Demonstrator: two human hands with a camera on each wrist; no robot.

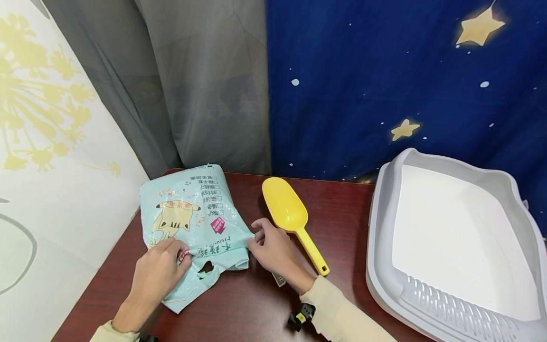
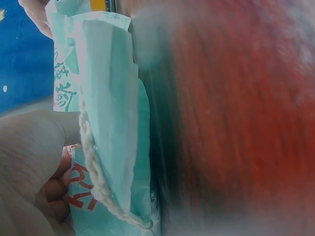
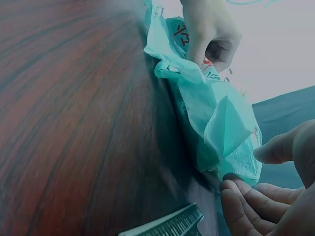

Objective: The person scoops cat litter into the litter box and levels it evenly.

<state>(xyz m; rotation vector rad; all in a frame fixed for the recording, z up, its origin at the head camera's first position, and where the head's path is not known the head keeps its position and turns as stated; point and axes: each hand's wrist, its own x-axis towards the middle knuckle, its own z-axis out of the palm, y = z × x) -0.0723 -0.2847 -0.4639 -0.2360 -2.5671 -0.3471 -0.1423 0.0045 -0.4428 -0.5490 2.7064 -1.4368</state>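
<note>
A pale blue plastic bag with a cartoon cat print lies full on the dark red table, its printing upside down in the head view. Its flat end, with a handle hole cut in it, faces me. My left hand pinches the film beside that hole, fingers curled, near some red print. At the bag's right corner, my right hand holds the plastic between thumb and fingers. A white braided cord crosses in front of the bag in the left wrist view.
Right of the bag lies a yellow scoop, handle toward me. A small ridged strip lies partly under my right wrist. The large grey-rimmed litter tray with a white inside stands at the right. Grey and blue curtains hang behind the table.
</note>
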